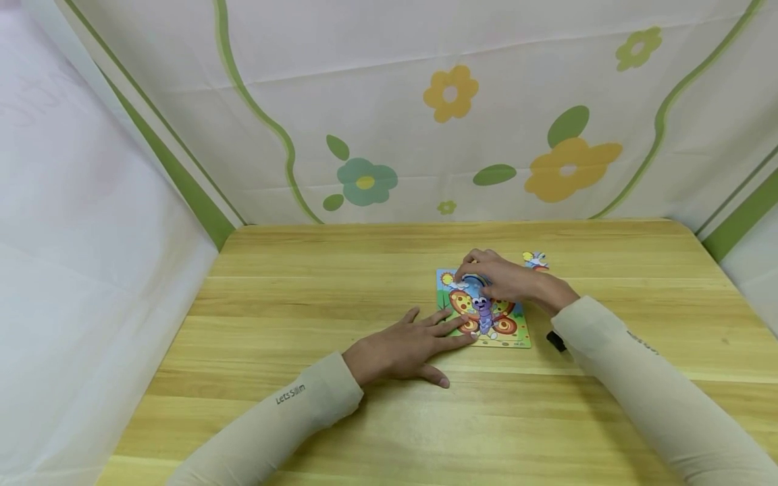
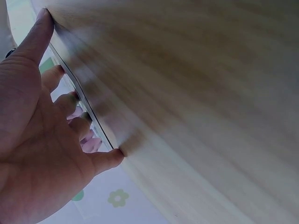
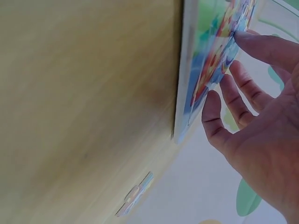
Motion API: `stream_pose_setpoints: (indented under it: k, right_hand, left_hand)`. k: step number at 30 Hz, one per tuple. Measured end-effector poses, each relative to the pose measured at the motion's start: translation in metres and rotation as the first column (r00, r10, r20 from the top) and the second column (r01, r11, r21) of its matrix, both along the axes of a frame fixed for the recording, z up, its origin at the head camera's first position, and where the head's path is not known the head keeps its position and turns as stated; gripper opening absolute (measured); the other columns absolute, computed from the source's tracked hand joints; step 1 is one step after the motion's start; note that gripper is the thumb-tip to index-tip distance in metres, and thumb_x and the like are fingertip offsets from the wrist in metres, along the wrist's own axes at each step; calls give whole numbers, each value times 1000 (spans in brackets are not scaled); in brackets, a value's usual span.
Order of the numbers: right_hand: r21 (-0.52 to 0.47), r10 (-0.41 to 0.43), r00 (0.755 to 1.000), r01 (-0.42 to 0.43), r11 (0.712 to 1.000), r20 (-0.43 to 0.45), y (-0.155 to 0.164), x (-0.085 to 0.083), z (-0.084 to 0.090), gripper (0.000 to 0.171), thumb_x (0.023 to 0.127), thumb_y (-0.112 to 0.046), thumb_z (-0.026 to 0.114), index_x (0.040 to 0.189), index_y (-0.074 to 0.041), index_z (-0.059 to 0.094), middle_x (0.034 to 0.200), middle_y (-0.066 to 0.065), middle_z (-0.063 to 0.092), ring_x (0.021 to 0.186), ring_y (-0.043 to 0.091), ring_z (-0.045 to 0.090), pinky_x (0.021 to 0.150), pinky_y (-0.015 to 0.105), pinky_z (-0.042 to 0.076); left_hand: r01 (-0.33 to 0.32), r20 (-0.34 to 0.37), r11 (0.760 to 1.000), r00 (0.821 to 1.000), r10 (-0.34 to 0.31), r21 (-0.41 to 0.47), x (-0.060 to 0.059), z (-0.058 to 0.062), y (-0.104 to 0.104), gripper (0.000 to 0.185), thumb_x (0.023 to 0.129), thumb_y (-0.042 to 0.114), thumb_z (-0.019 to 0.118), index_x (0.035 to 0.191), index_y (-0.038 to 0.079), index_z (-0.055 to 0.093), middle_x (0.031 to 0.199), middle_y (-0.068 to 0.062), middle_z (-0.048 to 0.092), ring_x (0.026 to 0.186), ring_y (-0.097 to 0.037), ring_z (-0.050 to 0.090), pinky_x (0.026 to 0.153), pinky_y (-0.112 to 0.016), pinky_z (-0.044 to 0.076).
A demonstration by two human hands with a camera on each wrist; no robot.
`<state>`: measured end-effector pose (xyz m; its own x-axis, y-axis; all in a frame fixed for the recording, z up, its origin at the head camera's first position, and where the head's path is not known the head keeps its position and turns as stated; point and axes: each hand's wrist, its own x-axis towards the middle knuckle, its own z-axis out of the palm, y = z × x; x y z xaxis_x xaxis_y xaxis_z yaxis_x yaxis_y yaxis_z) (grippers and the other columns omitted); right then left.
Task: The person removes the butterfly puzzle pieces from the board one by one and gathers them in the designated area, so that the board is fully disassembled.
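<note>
The butterfly jigsaw board [image 1: 486, 314] lies flat mid-desk [image 1: 304, 304], steadied by the flat, spread left hand [image 1: 404, 347]. The right hand [image 1: 504, 277] presses down with loosely bent fingertips. Thin, light, stiff card is judged; edges are best gripped.

Light wood desk [image 1: 304, 304] inside a cloth-walled booth.
Back cloth wall [image 1: 389, 101] white with printed flowers: teal flower [image 1: 367, 181] left of centre, yellow flower [image 1: 450, 92] higher up, larger yellow flower [image 1: 571, 169] right, pale green flower [image 1: 638, 48] near top right corner, plus curving green stripes. Plain white cloth [image 1: 79, 256] along the desk's left edge. Small black object [image 1: 556, 341] on the desk toward its right side, partly hidden; can't tell what.
</note>
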<state>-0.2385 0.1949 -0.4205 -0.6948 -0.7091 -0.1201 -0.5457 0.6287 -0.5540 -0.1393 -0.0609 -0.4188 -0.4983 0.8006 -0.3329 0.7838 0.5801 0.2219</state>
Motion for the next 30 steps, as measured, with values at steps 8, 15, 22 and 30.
stream_pose_setpoints:
  k: [8,15,22,30]
  right_hand:
    - [2,3,999,-3,1000,-34,1,2,0,43,95,10,66,132,-13,67,143,20,54,133,45,47,107,67,44]
    - [-6,7,999,-7,1000,-45,2,3,-2,42,96,9,65,133,-12,68,140,20,56,133,46,48,107,67,44]
    - [-6,15,999,-15,1000,-43,3,5,1,43,96,8,67,134,-11,68,140,19,56,134,47,47,108,68,43]
    - [2,9,1000,-9,1000,-6,4,5,4,48,94,10,65,138,-10,67,139,20,54,131,44,46,105,64,45]
  left_hand:
    - [0,-1,1000,1000,0,3,0,-1,0,83,99,61,56,169,37,17,178,6,5,166,-25,3,127,-67,20]
    - [3,0,1000,1000,-3,4,-1,-2,-1,83,99,61,57,169,38,17,178,6,4,166,-25,3,126,-67,21]
    - [4,-1,1000,1000,-4,7,-1,-2,-1,83,99,61,56,169,37,18,178,6,5,166,-25,3,126,-67,21]
    - [0,-5,1000,1000,0,5,0,-3,0,83,99,61,57,169,38,17,178,7,5,166,-25,5,126,-67,21]
